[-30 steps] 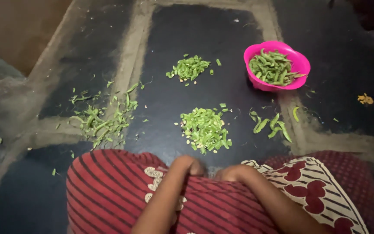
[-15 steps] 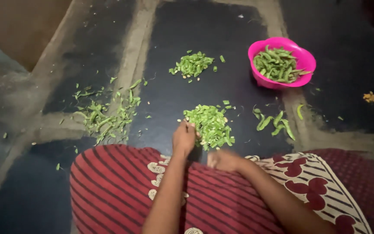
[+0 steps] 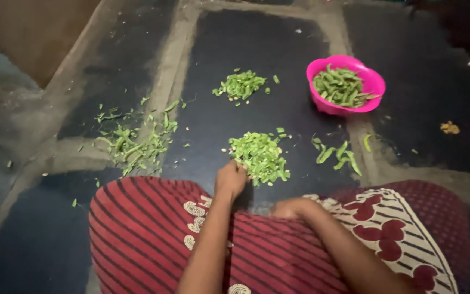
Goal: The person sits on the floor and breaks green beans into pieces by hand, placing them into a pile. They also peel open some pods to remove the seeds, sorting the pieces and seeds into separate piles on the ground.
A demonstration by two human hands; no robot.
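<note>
no packages, labels, signs or screens anywhere in view.

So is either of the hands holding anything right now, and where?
It cannot be told. The left hand touches the near edge of the chopped green bean pile; the right hand rests curled by the lap.

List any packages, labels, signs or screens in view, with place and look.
None in view. The only container is a round pink bowl of green pods, unlabelled, on the dark floor at upper right. The left hand touches the nearest pile of chopped green pieces.
</note>
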